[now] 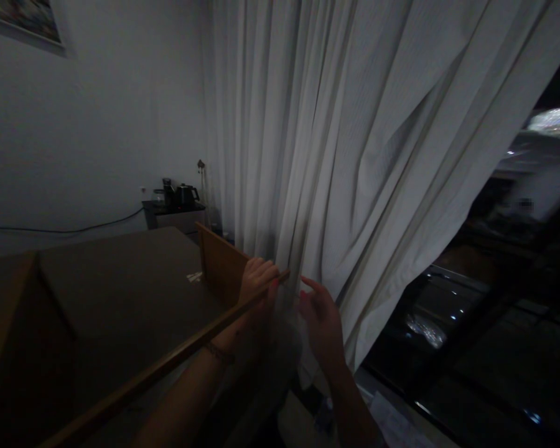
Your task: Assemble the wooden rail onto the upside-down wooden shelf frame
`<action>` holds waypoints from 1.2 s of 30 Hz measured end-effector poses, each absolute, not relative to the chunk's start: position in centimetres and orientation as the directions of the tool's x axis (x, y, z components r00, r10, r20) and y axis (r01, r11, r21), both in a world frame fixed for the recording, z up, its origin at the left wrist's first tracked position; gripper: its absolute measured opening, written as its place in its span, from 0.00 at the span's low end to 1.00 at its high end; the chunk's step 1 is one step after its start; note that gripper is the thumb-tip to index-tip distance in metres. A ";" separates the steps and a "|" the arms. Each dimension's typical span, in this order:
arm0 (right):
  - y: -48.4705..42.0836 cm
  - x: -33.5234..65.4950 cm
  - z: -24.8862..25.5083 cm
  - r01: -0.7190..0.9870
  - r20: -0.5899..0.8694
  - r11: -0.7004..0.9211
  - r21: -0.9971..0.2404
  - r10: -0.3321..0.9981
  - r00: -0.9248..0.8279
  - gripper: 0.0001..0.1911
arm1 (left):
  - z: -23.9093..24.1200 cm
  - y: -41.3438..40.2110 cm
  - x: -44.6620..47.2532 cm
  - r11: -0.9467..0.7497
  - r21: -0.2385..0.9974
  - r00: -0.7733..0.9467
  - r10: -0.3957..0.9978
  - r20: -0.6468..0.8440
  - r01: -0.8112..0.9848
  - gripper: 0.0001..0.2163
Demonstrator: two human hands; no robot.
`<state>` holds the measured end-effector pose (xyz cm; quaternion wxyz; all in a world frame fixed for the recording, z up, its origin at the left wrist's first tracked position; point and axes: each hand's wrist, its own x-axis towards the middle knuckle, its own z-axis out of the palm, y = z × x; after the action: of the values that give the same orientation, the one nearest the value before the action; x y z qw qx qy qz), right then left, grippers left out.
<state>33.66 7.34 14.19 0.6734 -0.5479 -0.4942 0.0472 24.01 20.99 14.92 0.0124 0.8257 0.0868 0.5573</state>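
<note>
A white sheer curtain (354, 155) hangs in deep folds, drawn to the left, with dark window glass (494, 298) showing at the right. My left hand (257, 281) is curled shut against a gathered bunch of the curtain, just past the end of a wooden rail. My right hand (322, 320) is beside it at the same bunch of folds, fingers bent and parted, fingertips touching the fabric. A thin bracelet shows on my left wrist.
A brown wooden headboard or desk edge (158, 373) runs diagonally under my left arm. A dark flat surface (121, 292) lies at the left. A small side table with a black kettle (185, 194) stands by the white wall. A framed picture (23, 22) hangs at the upper left.
</note>
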 end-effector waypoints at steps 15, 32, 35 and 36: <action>8.2 34.7 12.1 0.110 0.471 0.474 -0.874 0.769 0.433 0.19 | 15.1 20.8 23.8 -0.983 0.137 0.371 0.173 0.912 0.121 0.17; 8.4 33.8 14.2 0.310 0.570 0.484 -0.819 0.619 0.540 0.14 | 15.2 20.5 23.8 -0.981 0.175 0.350 0.193 0.917 0.085 0.19; 8.7 33.5 13.9 0.226 0.535 0.506 -0.833 0.630 0.562 0.15 | 15.0 20.6 23.8 -0.980 0.187 0.336 0.197 0.921 0.064 0.20; 8.7 33.4 13.8 0.229 0.535 0.504 -0.833 0.623 0.571 0.14 | 15.0 20.6 23.8 -0.980 0.190 0.342 0.200 0.918 0.062 0.20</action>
<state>33.40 8.67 13.77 0.7449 -0.4801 -0.4441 0.1322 23.76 20.62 15.01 0.0607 0.8170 0.0801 0.5678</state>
